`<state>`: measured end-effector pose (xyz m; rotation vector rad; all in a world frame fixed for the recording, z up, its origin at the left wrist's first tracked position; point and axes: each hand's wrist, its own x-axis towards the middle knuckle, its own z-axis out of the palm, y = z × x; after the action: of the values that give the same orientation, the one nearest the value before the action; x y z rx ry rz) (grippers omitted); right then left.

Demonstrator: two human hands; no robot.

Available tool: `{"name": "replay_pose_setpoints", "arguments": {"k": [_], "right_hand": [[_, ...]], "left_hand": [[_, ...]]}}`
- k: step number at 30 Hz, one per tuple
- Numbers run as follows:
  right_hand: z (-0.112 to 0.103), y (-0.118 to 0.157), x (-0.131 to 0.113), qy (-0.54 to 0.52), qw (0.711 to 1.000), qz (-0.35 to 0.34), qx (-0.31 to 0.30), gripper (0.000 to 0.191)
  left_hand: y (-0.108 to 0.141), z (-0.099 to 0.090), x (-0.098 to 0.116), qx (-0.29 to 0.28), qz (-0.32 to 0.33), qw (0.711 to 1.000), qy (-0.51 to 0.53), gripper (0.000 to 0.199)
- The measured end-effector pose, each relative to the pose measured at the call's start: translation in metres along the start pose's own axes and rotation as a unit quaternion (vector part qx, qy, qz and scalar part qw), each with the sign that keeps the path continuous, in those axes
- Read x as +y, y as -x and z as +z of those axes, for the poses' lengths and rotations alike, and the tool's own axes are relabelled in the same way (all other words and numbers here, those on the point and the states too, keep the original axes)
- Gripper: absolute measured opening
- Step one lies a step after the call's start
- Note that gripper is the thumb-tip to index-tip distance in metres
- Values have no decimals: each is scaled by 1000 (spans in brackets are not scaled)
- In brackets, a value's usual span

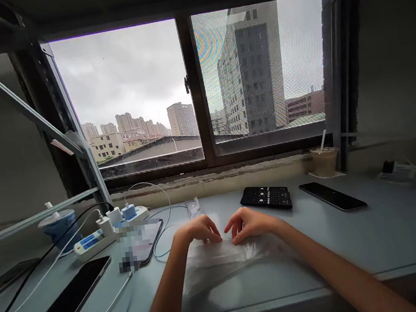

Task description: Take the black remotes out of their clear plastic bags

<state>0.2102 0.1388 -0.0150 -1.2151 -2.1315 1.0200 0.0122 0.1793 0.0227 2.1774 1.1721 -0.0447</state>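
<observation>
A clear, crinkled plastic bag lies on the grey-blue table in front of me. My left hand is at its upper edge, with the fingers curled down and the fingertips on the plastic. Just to the right, my right hand bends over the same edge, thumb and fingers pinched towards the film. The two hands nearly meet at the fingertips. Behind my left hand is a small clear packet. A black keypad device lies beyond my right hand.
Phones lie on the left and right. A power strip with chargers and trailing cables stands beside a blue cup. An iced drink is by the window. A metal frame rises at the left.
</observation>
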Motion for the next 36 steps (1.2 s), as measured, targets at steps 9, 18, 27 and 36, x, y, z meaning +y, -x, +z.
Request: {"name": "replay_pose_setpoints", "arguments": {"k": [9,18,27,36], "right_hand": [[-3,-2,-4,-17,992,9,126,36],[-15,-5,-4,-96,917,88,377,21],[-9,-3,-9,-82,926,88,357,21],[-9,-2,-5,129,909,112,379,17]], "left_hand": [[5,-10,4,352,-78,931,-57,33],[-7,0,-8,271,-166,941,-116,45],[-5,2,0,261,-123,953,-96,59],[-4,1,3,320,-140,933,-84,7]]}}
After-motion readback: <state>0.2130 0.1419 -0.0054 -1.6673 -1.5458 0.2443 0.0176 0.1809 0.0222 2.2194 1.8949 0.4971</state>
